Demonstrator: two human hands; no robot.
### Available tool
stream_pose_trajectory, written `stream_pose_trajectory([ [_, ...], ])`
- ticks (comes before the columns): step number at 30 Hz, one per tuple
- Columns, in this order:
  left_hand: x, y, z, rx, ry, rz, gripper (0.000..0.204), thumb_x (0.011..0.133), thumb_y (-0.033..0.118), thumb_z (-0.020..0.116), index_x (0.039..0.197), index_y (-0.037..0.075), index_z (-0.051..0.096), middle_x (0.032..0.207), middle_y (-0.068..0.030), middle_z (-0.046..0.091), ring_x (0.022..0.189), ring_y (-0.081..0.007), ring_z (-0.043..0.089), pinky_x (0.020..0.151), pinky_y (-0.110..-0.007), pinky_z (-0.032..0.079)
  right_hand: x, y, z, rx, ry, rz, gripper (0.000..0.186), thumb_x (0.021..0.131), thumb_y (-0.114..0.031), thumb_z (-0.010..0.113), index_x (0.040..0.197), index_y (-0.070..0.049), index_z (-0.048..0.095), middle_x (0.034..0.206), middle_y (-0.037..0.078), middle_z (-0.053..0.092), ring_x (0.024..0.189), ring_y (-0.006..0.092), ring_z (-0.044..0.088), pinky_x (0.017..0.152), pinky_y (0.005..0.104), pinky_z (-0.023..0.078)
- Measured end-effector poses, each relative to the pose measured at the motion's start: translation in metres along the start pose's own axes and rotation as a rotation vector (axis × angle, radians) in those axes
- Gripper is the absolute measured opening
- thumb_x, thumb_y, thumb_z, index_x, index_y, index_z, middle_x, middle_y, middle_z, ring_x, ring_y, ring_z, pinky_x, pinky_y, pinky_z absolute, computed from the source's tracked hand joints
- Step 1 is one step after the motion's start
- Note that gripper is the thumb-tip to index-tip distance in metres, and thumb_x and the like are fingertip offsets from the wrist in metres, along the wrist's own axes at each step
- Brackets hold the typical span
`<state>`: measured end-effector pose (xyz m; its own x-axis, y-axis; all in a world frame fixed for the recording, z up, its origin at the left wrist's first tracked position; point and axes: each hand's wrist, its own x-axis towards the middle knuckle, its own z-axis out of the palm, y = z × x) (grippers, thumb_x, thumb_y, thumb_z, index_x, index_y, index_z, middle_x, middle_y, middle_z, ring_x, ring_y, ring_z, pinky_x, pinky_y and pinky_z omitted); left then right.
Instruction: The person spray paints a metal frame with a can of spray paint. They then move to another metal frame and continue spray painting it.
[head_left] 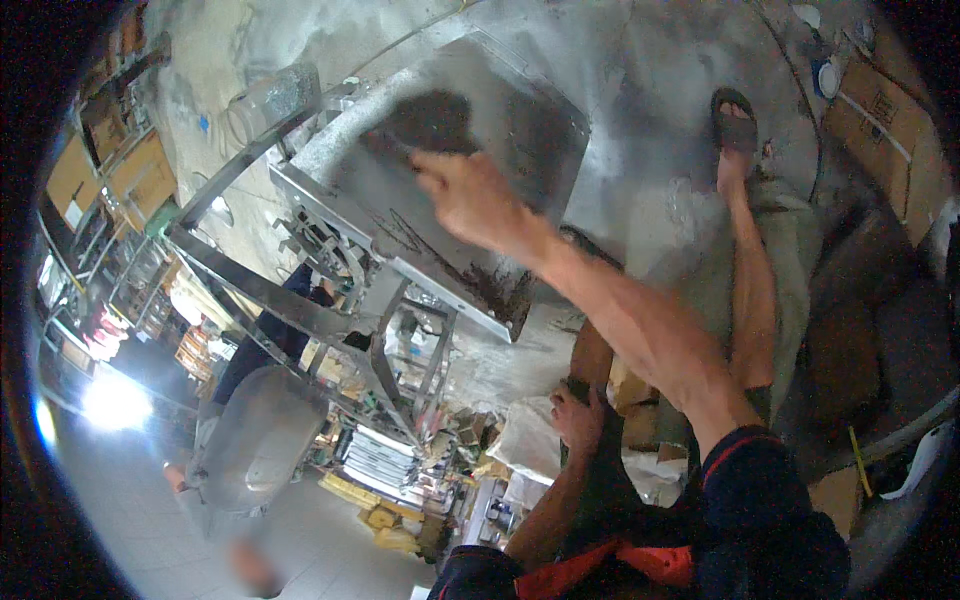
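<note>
A large grey metal panel [530,130] with folded edges lies tilted at the upper middle, its face smeared with dark stains. My right hand [478,205] reaches over it, fingers curled tightly. Beside those fingertips is a dark rounded patch [430,120]; whether it is a held thing, a stain or a shadow cannot be told. My left hand [578,415] is near my left leg, its fingers bent round something dark that is too small to name. Dark loose scraps [490,285] are on the panel's near corner.
A metal frame [250,280] stands left of the panel. Another person's grey-clothed torso [260,440] is at the lower left, near a bright lamp [115,400]. Cardboard boxes [880,130] stand at the right. Papers [378,458] and clutter lie below the frame. My sandalled foot [735,115] rests on the floor.
</note>
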<state>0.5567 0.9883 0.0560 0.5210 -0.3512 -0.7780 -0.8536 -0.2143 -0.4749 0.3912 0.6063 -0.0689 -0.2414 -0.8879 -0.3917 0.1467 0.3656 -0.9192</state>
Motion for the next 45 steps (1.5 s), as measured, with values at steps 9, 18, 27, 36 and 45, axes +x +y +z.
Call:
stream_pose_trajectory([
  [9,-0.007,-0.011,-0.005,0.011,-0.017,-0.041,0.079,0.098,0.048,0.07,0.155,0.001,0.045,0.144,-0.0287,0.055,0.123,-0.0491,0.063,0.102,-0.06,0.054,0.015,0.031,0.012,-0.048,0.006,0.006,0.039,0.102,-0.025,0.066,0.138,-0.012,0.071,0.102,0.021,0.077,0.085,0.0378,0.076,0.076,0.0484,0.061],
  [18,0.0,-0.027,-0.008,0.018,-0.002,0.036,0.078,0.097,0.05,0.069,0.153,0.001,0.045,0.141,-0.0289,0.055,0.122,-0.0489,0.063,0.099,-0.061,0.054,0.062,0.096,-0.023,-0.132,-0.037,-0.017,0.037,0.104,-0.021,0.068,0.141,-0.022,0.073,0.113,0.016,0.081,0.088,0.0201,0.073,0.092,0.0346,0.058],
  [27,-0.006,-0.03,0.003,0.025,-0.018,-0.016,0.073,0.096,0.05,0.071,0.148,0.004,0.05,0.133,-0.0281,0.058,0.116,-0.0484,0.065,0.092,-0.061,0.055,0.151,0.124,-0.057,-0.097,-0.337,0.042,0.034,0.105,-0.016,0.068,0.137,-0.023,0.077,0.127,0.005,0.079,0.116,0.0199,0.07,0.106,0.0364,0.053],
  [36,-0.004,-0.029,0.006,0.003,0.001,-0.015,0.074,0.097,0.054,0.068,0.146,0.002,0.051,0.13,-0.0297,0.057,0.113,-0.0491,0.066,0.09,-0.061,0.056,0.186,0.118,-0.048,-0.09,-0.346,0.051,0.027,0.098,-0.026,0.078,0.125,-0.021,0.083,0.119,0.004,0.081,0.115,0.0199,0.07,0.107,0.0381,0.053],
  [45,-0.004,-0.03,0.008,-0.029,0.054,0.038,0.073,0.095,0.05,0.072,0.145,0.001,0.05,0.124,-0.0296,0.06,0.11,-0.0508,0.066,0.088,-0.061,0.056,0.207,0.13,-0.039,-0.175,-0.295,-0.034,0.032,0.094,-0.036,0.079,0.122,-0.021,0.083,0.122,0.004,0.081,0.116,0.0231,0.072,0.107,0.0395,0.053],
])
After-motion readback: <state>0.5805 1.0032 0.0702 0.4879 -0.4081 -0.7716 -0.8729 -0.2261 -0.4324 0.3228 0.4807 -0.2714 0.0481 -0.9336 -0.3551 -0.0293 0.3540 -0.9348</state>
